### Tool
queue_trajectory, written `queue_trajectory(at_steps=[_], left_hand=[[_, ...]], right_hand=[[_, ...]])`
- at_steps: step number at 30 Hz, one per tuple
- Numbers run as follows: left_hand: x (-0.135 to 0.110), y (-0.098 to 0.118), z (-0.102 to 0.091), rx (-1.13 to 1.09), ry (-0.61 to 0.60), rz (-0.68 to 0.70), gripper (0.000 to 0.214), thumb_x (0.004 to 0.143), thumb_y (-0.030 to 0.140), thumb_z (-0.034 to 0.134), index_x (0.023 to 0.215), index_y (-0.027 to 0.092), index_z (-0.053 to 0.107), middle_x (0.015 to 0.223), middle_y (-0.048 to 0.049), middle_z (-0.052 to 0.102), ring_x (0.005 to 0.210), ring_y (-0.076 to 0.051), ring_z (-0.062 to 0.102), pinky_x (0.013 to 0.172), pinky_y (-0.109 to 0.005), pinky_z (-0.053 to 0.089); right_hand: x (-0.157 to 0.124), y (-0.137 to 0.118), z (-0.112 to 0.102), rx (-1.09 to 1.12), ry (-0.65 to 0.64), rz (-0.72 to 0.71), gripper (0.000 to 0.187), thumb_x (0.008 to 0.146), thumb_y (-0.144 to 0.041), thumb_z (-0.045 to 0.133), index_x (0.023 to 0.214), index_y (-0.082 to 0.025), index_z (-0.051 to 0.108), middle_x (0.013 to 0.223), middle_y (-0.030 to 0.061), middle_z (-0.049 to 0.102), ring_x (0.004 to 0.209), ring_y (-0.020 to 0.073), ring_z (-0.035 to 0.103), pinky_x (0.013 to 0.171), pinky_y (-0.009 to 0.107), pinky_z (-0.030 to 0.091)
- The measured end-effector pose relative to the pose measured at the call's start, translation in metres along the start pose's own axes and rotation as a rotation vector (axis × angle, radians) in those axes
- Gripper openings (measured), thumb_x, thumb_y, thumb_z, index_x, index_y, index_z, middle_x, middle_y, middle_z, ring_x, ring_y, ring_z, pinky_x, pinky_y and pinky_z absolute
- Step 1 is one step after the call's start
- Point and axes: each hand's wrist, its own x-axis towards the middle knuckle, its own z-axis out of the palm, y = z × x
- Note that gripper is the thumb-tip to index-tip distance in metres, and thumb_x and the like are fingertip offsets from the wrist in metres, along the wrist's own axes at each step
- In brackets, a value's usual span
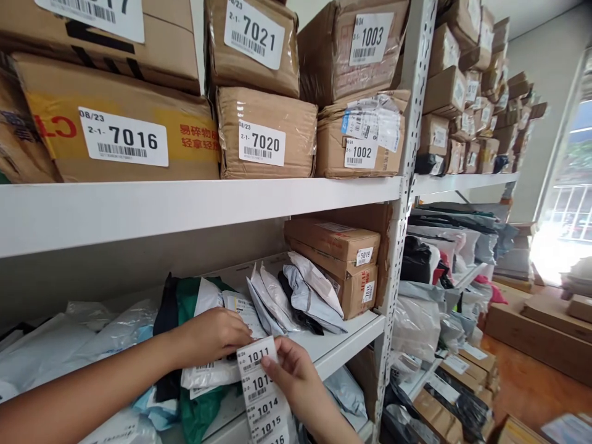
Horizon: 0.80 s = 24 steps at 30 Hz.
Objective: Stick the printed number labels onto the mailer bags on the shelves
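Observation:
A strip of white number labels (259,388) hangs from my right hand (293,370), its thumb pressed on the front near the top label, 1011. Labels 1014 and 1015 show lower down, and the bottom end runs out of view. My left hand (215,336) reaches in beside the strip's top edge with its fingers curled together; what they hold, if anything, is hidden. Under and around it lie a white plastic mailing bag (210,376) and a green bag (203,407). Behind the hands, several grey and white mailing bags (305,290) lean together on the lower shelf.
Numbered cardboard boxes (266,129) stand stacked on the upper shelf (198,209). Two boxes (345,259) sit at the lower shelf's right end, near a perforated upright (398,246). More racks with mailing bags (416,320) are to the right, above long cartons (546,333) on the floor.

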Motion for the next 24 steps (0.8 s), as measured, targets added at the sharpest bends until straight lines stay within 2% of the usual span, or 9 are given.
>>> queue_trajectory(at_steps=[2, 5, 7, 8, 10, 13, 16, 19, 24], left_hand=[[-0.001, 0.001, 0.004, 0.015, 0.011, 0.019, 0.025, 0.091, 0.027, 0.045, 0.094, 0.024, 0.070, 0.096, -0.0078, 0.073, 0.089, -0.019, 0.065, 0.082, -0.029, 0.047], [-0.003, 0.001, 0.009, -0.016, 0.037, -0.010, 0.021, 0.088, 0.026, 0.049, 0.088, 0.023, 0.070, 0.094, -0.0069, 0.073, 0.086, -0.019, 0.065, 0.082, -0.029, 0.048], [-0.006, 0.002, 0.007, -0.080, 0.062, -0.063, 0.018, 0.079, 0.022, 0.056, 0.090, 0.024, 0.070, 0.097, -0.0049, 0.073, 0.087, -0.019, 0.065, 0.083, -0.028, 0.048], [-0.007, 0.003, 0.005, -0.127, 0.064, -0.089, 0.023, 0.074, 0.018, 0.058, 0.092, 0.024, 0.070, 0.099, -0.0033, 0.072, 0.088, -0.019, 0.065, 0.083, -0.027, 0.048], [-0.008, 0.004, -0.002, -0.242, 0.032, -0.132, 0.037, 0.067, 0.010, 0.055, 0.097, 0.026, 0.070, 0.101, 0.0005, 0.072, 0.091, -0.017, 0.064, 0.084, -0.024, 0.046], [-0.005, 0.004, -0.012, -0.351, -0.004, -0.201, 0.038, 0.074, 0.010, 0.044, 0.094, 0.027, 0.071, 0.097, 0.0027, 0.072, 0.091, -0.015, 0.063, 0.084, -0.022, 0.044], [0.001, 0.000, -0.014, -0.329, 0.014, -0.299, 0.035, 0.089, 0.027, 0.035, 0.079, 0.022, 0.068, 0.079, -0.0002, 0.069, 0.077, -0.016, 0.061, 0.078, -0.025, 0.042], [0.007, -0.004, -0.010, -0.352, 0.008, -0.429, 0.042, 0.089, 0.047, 0.036, 0.069, 0.019, 0.060, 0.066, 0.0004, 0.059, 0.065, -0.015, 0.053, 0.064, -0.026, 0.039], [0.014, -0.007, -0.006, -0.451, -0.030, -0.574, 0.024, 0.082, 0.043, 0.050, 0.081, 0.020, 0.057, 0.074, 0.0017, 0.056, 0.071, -0.015, 0.051, 0.062, -0.023, 0.039]], right_hand=[[0.006, 0.010, 0.008, -0.024, 0.020, -0.055, 0.041, 0.065, -0.054, 0.073, 0.074, -0.019, 0.056, 0.074, 0.0012, 0.057, 0.069, 0.0144, 0.054, 0.069, 0.027, 0.043], [0.012, 0.024, 0.010, -0.143, 0.124, -0.171, 0.042, 0.065, -0.056, 0.072, 0.065, -0.018, 0.054, 0.112, 0.0116, 0.053, 0.096, 0.0212, 0.055, 0.082, 0.032, 0.042], [0.012, 0.030, 0.006, -0.142, 0.162, -0.179, 0.044, 0.062, -0.055, 0.074, 0.062, -0.018, 0.051, 0.126, 0.0136, 0.047, 0.103, 0.0237, 0.054, 0.084, 0.032, 0.042], [0.011, 0.031, 0.005, -0.100, 0.166, -0.160, 0.044, 0.061, -0.055, 0.075, 0.062, -0.018, 0.052, 0.122, 0.0133, 0.051, 0.099, 0.0226, 0.056, 0.081, 0.031, 0.043], [0.010, 0.032, 0.003, 0.011, 0.150, -0.095, 0.044, 0.060, -0.056, 0.075, 0.067, -0.018, 0.054, 0.098, 0.0094, 0.062, 0.079, 0.0175, 0.059, 0.069, 0.028, 0.043], [0.011, 0.028, 0.007, 0.101, 0.085, 0.042, 0.048, 0.057, -0.059, 0.077, 0.075, -0.018, 0.057, 0.063, 0.0004, 0.061, 0.056, 0.0127, 0.054, 0.057, 0.025, 0.038], [0.018, 0.021, 0.015, 0.092, 0.105, 0.097, 0.055, 0.048, -0.064, 0.078, 0.071, -0.018, 0.058, 0.059, 0.0000, 0.062, 0.054, 0.0137, 0.055, 0.056, 0.025, 0.037], [0.028, 0.021, 0.020, 0.075, 0.179, 0.133, 0.059, 0.041, -0.069, 0.076, 0.061, -0.018, 0.055, 0.048, -0.0026, 0.057, 0.045, 0.0115, 0.050, 0.051, 0.025, 0.034], [0.036, 0.029, 0.021, 0.068, 0.297, 0.154, 0.064, 0.032, -0.075, 0.073, 0.055, -0.018, 0.053, 0.038, -0.0069, 0.043, 0.040, 0.0077, 0.037, 0.045, 0.023, 0.026]])
